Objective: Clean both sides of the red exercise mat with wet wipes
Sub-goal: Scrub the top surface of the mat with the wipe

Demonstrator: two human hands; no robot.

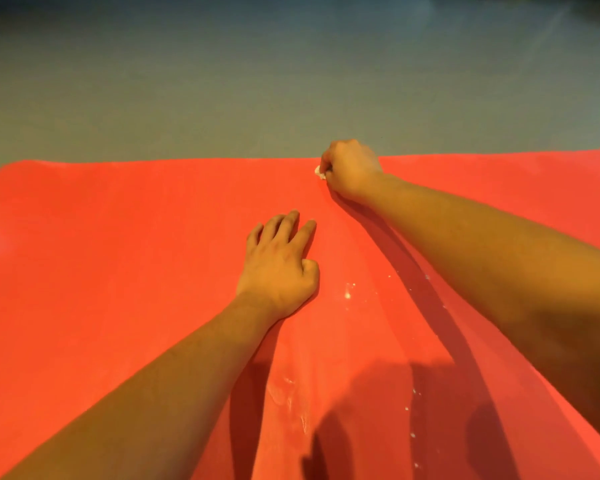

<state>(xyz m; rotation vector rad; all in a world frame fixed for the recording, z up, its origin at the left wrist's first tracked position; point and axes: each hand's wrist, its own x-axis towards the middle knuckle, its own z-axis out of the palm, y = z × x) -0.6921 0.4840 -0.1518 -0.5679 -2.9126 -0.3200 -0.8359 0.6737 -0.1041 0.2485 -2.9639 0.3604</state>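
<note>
- Head view: the red exercise mat (118, 271) is seen spread flat on the grey floor (257, 81). Its far edge runs across the middle of the picture and its near part fills the lower half.
- The right hand (352, 169) is reached out to the far edge of the mat, its fingers curled tightly round a small bunched wet wipe (320, 172). Only a white corner of the wipe is shown at the left of the fist, and it is pressed against the mat just inside the edge.
- The left hand (279, 268) is laid palm down on the mat nearer the person, well apart from the right hand. Nothing is held in it, and its fingers are stretched forward and slightly spread, as a brace.
- White specks (349, 292) and a pale smear (288, 393) are seen on the mat between the two forearms, nearer the person than the wipe.
- The step in hand is judged to be the wiping of the upper face, at the far end of a stroke. Whether the underside has been cleaned cannot be told.
- For the next move, a pull of the wipe back toward the body over the specked strip is called for. Even pressure should be applied and the mat held down by the left hand so that it is not rucked.
</note>
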